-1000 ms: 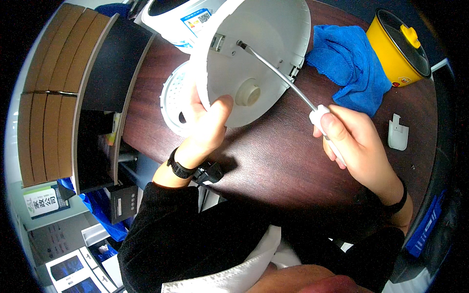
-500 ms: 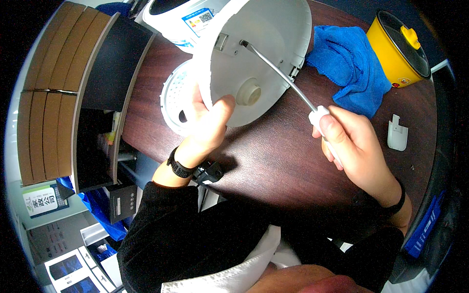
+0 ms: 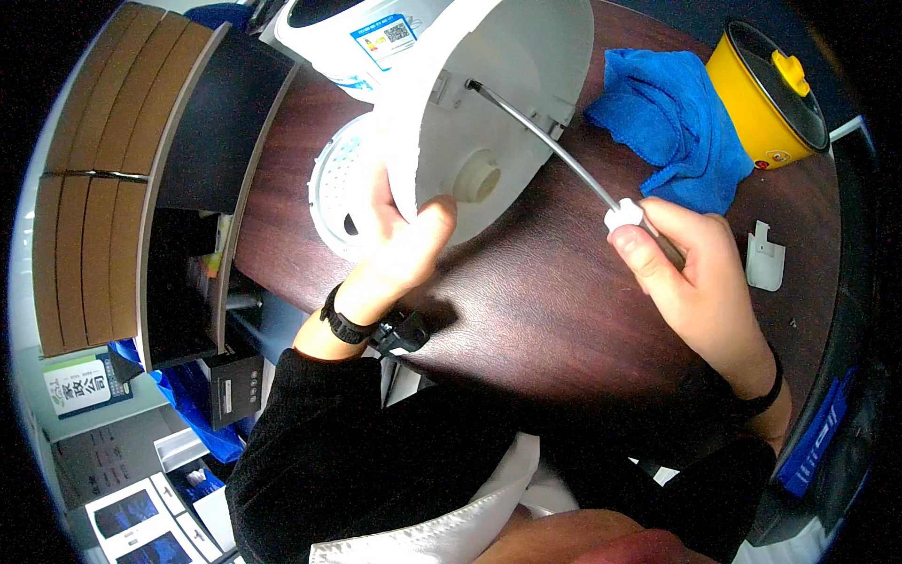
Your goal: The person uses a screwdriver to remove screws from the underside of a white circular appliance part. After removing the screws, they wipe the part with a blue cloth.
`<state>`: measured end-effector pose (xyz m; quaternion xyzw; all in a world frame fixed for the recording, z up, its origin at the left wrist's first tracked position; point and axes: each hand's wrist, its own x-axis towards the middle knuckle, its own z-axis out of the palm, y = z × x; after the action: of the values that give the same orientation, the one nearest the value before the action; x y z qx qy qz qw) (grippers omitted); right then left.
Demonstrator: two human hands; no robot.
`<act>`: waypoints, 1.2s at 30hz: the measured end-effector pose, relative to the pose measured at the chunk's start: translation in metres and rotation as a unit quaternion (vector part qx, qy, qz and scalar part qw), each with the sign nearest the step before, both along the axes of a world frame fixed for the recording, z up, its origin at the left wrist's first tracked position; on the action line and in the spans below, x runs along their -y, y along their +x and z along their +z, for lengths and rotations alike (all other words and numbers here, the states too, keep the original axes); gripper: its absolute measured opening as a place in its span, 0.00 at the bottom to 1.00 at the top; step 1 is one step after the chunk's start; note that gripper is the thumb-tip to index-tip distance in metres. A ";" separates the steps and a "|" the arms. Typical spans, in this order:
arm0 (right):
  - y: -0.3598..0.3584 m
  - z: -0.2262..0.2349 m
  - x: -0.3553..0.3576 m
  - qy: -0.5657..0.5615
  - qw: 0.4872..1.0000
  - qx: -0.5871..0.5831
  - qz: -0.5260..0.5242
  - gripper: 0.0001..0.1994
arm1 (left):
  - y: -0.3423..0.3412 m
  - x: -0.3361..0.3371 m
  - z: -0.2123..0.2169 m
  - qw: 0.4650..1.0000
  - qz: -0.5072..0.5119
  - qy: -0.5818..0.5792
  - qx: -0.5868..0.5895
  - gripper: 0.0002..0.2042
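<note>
A long screwdriver [image 3: 564, 160] is gripped by the right hand [image 3: 700, 287], the fingers closed around its white-collared handle, and its tip is set into a recess in the underside of a white appliance housing [image 3: 489, 103]. The housing is clasped at its lower rim by the left hand [image 3: 404, 254], thumb pressed on the inner face, apparently so that it is kept tilted and steady against the tool's push. Beneath the housing a round white perforated plate [image 3: 331, 183] lies on the dark wooden table [image 3: 545, 310]. Right of the housing, a blue cloth [image 3: 667, 113], a yellow pot [image 3: 766, 94] and a small white clip [image 3: 763, 256] are set apart.
</note>
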<state>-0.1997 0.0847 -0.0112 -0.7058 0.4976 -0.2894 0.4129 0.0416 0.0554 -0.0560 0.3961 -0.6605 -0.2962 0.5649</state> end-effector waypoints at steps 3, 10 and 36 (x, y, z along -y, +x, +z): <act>-0.003 -0.007 0.003 -0.189 0.974 -0.115 -0.055 0.12 | 0.000 0.001 0.004 1.000 -0.001 0.000 0.021 0.30; -0.012 0.010 0.012 -0.384 0.852 -0.340 -0.104 0.12 | -0.002 0.002 0.006 0.998 -0.001 0.043 -0.036 0.28; 0.001 0.002 0.000 -0.008 0.999 -0.047 -0.004 0.12 | 0.005 0.006 0.003 0.999 -0.037 0.014 0.002 0.27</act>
<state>-0.1984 0.0850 -0.0093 -0.7199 0.5170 -0.2612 0.3824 0.0466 0.0499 -0.0535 0.3797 -0.6715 -0.3252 0.5469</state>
